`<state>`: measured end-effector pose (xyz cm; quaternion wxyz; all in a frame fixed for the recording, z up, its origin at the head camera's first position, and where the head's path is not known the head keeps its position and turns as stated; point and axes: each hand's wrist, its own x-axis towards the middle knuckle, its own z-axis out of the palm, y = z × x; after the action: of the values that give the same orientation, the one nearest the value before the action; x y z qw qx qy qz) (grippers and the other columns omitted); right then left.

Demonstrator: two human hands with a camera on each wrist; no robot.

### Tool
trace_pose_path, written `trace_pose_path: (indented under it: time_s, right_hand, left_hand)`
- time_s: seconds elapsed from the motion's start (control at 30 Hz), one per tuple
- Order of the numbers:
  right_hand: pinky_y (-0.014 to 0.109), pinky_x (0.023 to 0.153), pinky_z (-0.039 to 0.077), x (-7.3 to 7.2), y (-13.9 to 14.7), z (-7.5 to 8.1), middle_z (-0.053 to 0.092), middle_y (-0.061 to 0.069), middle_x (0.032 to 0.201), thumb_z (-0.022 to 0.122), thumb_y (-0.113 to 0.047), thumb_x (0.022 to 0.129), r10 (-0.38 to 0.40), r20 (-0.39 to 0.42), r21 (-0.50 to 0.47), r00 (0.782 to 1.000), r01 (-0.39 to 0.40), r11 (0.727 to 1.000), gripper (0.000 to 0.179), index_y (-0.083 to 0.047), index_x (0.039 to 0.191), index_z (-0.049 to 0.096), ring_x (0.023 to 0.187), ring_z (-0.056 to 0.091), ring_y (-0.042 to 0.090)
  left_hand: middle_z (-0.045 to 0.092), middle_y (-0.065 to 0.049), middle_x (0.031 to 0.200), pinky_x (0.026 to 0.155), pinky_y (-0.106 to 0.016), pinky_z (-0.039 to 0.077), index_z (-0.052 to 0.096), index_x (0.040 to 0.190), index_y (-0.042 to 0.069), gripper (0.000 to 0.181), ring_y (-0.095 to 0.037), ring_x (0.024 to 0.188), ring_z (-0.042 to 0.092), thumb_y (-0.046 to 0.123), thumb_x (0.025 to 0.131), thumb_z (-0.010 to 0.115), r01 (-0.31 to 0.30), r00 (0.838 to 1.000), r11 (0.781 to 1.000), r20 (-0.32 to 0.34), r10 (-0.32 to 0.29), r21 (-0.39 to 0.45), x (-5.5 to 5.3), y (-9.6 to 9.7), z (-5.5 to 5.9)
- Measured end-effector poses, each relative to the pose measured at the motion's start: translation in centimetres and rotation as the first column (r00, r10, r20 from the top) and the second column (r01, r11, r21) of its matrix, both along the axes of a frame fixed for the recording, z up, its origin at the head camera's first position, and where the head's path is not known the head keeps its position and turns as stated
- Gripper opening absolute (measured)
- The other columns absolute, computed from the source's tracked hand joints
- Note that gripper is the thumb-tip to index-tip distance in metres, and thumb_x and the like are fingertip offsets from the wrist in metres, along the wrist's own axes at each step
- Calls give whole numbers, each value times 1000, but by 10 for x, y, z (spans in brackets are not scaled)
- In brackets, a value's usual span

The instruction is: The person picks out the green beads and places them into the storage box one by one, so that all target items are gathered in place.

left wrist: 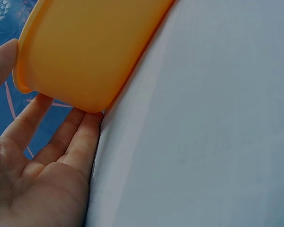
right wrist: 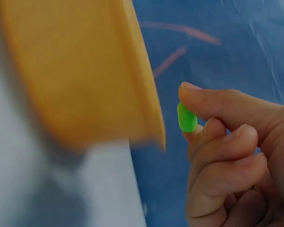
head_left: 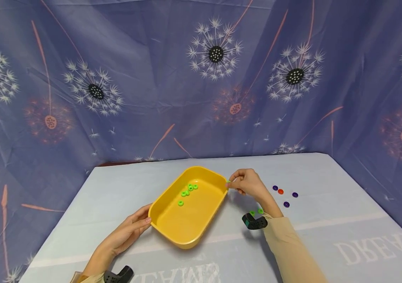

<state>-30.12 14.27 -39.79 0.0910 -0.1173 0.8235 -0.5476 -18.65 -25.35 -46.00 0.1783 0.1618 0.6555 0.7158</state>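
Observation:
A yellow plastic basin [head_left: 187, 220] stands on the white-covered table with several green beads [head_left: 187, 192] lying inside it. My left hand [head_left: 130, 230] holds its near left corner, thumb at the rim and fingers against the outer wall; the left wrist view shows those fingertips [left wrist: 87, 120] low on the wall. At the far right corner is my right hand [head_left: 248, 182]. Between thumb and index finger it pinches a green bead [right wrist: 186, 118], seen edge-on just outside the basin's rim in the right wrist view. The other right-hand fingers are curled in.
Two green beads [head_left: 260, 211] lie close to the right wrist, partly behind its strap. Farther right on the table [head_left: 328, 184] are several dark purple rings [head_left: 286, 204] and one red-orange ring [head_left: 280, 191]. A blue dandelion-print curtain [head_left: 172, 78] hangs behind the table and at its sides.

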Motion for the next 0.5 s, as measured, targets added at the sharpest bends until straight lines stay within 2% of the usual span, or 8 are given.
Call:
trace_pose_path:
  time_s: [0.2, 0.4, 0.5]
  right_hand:
    - [26, 47, 40, -5, -57, 14, 57, 10, 60, 82, -14, 79, 37, -39, 59, 999, -35, 998, 21, -2, 90, 68, 48, 46, 16]
    - [29, 49, 44, -7, -103, 21, 58, 5, 57, 82, -13, 80, 78, -58, 118, 995, -71, 990, 15, -4, 82, 71, 46, 49, 14]
    - [26, 47, 42, -8, -122, 22, 55, 2, 52, 82, -12, 80, 100, -55, 152, 993, -91, 984, 16, -5, 72, 69, 45, 48, 14]
  left_hand:
    - [35, -14, 153, 107, -19, 41, 16, 153, -9, 58, -6, 130, 47, 10, 105, 42, 1, 1000, 1000, 8, -1, -2, 0, 0, -1]
    - [30, -20, 155, 107, -18, 41, 16, 153, -8, 59, -5, 131, 47, 10, 104, 43, -8, 1000, 1000, 21, 8, -12, -1, -1, 0]
    - [28, -21, 156, 107, -18, 41, 16, 154, -7, 59, -5, 131, 46, 10, 104, 44, -6, 1000, 1000, 24, 7, -17, -2, -2, 0]
